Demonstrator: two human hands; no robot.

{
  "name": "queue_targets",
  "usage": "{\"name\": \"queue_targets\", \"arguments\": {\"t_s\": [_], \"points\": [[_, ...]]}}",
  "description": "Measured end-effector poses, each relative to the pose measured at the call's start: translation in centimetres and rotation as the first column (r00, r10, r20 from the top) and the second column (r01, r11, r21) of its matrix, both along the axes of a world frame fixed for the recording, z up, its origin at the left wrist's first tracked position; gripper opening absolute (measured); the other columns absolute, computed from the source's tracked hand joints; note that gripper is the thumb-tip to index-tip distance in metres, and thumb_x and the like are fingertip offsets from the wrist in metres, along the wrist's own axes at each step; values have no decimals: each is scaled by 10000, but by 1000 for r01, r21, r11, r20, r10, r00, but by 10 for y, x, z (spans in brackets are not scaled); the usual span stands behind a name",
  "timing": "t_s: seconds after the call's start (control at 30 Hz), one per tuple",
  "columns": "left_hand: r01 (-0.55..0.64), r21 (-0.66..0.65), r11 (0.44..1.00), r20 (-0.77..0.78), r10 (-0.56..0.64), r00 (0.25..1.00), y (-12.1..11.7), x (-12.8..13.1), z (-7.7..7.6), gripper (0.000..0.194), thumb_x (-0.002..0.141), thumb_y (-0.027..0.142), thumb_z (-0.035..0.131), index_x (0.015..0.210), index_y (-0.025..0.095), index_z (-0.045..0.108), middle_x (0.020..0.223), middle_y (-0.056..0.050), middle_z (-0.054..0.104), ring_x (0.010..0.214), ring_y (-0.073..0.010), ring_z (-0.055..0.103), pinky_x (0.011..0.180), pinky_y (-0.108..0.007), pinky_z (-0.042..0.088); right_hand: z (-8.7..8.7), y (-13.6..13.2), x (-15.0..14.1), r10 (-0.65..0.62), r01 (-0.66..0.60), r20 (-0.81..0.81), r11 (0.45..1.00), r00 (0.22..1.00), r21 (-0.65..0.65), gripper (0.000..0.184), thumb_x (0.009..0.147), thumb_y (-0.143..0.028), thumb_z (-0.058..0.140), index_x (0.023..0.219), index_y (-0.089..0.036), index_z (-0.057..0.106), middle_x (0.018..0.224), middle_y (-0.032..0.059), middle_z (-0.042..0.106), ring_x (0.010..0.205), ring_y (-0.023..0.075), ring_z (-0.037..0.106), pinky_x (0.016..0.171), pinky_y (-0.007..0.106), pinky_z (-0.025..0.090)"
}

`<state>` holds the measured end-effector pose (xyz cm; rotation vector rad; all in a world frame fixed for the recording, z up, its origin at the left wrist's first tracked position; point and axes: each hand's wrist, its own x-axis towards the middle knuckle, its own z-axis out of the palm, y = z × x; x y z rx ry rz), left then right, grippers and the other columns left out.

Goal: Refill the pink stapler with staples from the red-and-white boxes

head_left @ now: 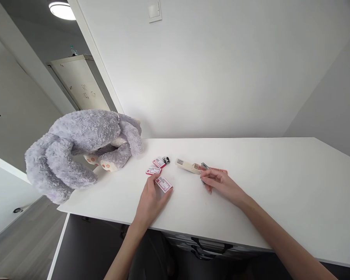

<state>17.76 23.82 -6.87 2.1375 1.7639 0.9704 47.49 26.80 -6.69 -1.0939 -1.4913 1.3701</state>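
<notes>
My left hand (151, 199) rests on the white table (280, 182) and grips a small red-and-white staple box (163, 184) between thumb and fingers. Two more such boxes (153, 170) (159, 162) lie just beyond it, one beside a small dark clip (166, 160). My right hand (220, 182) lies with curled fingers at the back end of a beige stapler (189, 166), which is opened out flat on the table. Its fingers close over the metal part and something red that I cannot make out.
A large grey plush toy (81, 149) slumps over the table's left corner. The white wall stands right behind the table. A dark bag with handles (211, 247) sits under the front edge. A cabinet (78, 83) stands beyond at left.
</notes>
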Motion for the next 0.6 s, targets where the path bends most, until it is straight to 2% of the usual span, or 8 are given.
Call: {"name": "queue_targets", "arguments": {"t_s": [0.13,0.33,0.47,0.53,0.6], "points": [[107,-15,994,-33,-107,994,-4,2,2,579,916,494,689,1375,259,426,1359,-96,587,1212,-271,618,1036,-438,513,-2,0,1,6,-7,44,1000,999,18,381,892,-608,677,979,-238,694,709,-8,634,681,186,623,811,408,521],[182,41,982,-22,-181,983,-7,8,12,418,929,429,668,1283,244,546,1294,-101,615,1228,-270,611,1050,-421,499,0,-4,0,10,-11,114,1000,993,8,394,895,-641,659,985,-260,695,727,20,659,750,221,649,831,419,527],[190,-55,980,9,-190,982,-7,7,18,206,971,409,582,1077,238,622,1088,-59,696,1007,-234,675,927,-388,520,2,-8,-2,15,-17,142,1000,990,11,395,893,-651,655,976,-267,695,725,38,674,790,248,664,828,434,528],[184,-76,980,0,-184,983,-7,6,18,228,981,448,553,962,229,612,969,-40,687,882,-215,665,824,-357,515,1,-8,-4,32,-34,143,999,989,12,395,904,-650,641,982,-266,690,721,33,674,780,247,665,865,455,515],[172,-72,982,-8,-173,985,-7,3,17,288,960,511,575,940,224,588,911,-30,664,816,-208,640,757,-338,497,1,-7,-7,55,-57,138,998,989,13,382,922,-638,623,994,-267,685,721,18,673,753,231,660,920,476,487]]}}
